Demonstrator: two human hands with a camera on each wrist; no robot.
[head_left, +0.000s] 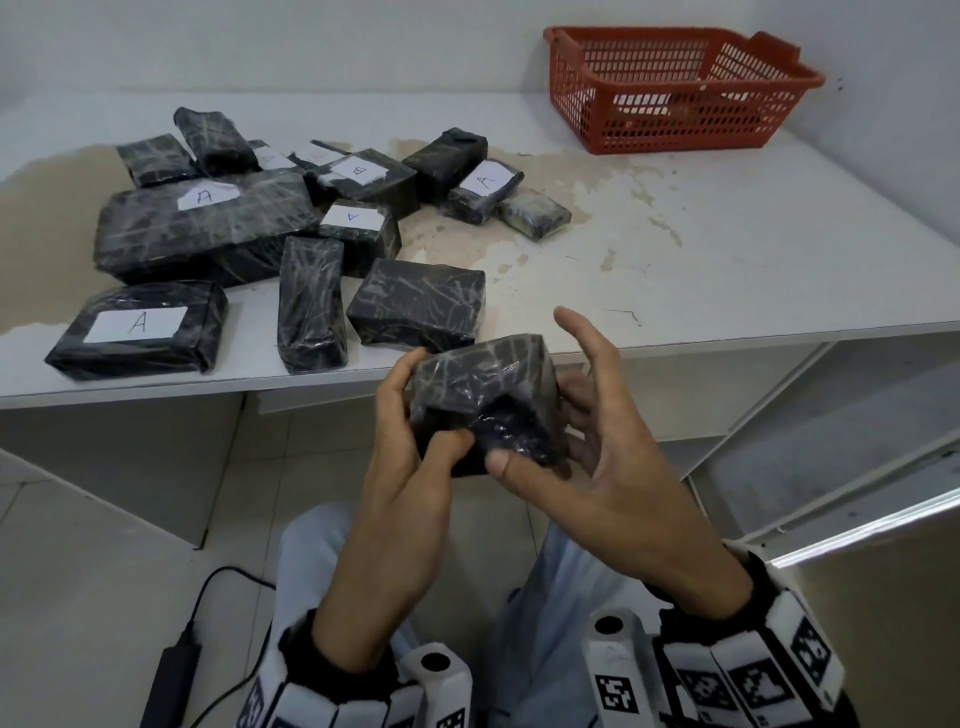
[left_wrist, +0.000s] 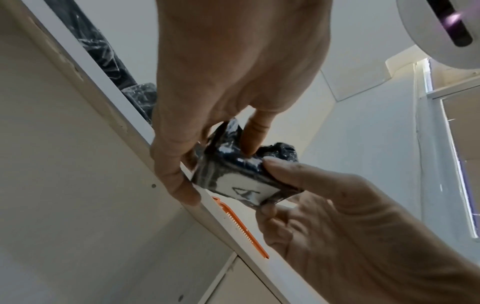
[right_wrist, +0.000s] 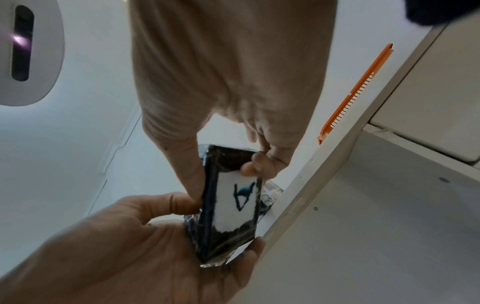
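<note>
A small black plastic-wrapped parcel (head_left: 488, 384) is held in both hands just in front of the table's front edge, above my lap. Its underside carries a white label with the letter A (left_wrist: 241, 188) (right_wrist: 233, 203), which the head view does not show. My left hand (head_left: 415, 410) (left_wrist: 215, 164) grips the parcel's left end, thumb on the near face and fingers curled over the far side. My right hand (head_left: 571, 426) (right_wrist: 226, 174) pinches the right end between the thumb and the fingers beneath, with the index finger raised free.
Several more black wrapped parcels (head_left: 208, 223) lie on the left half of the white, stained table (head_left: 675, 260); some show an A label, one a B. A red mesh basket (head_left: 675, 88) stands at the back right. A power adapter and cable (head_left: 171, 675) lie on the floor.
</note>
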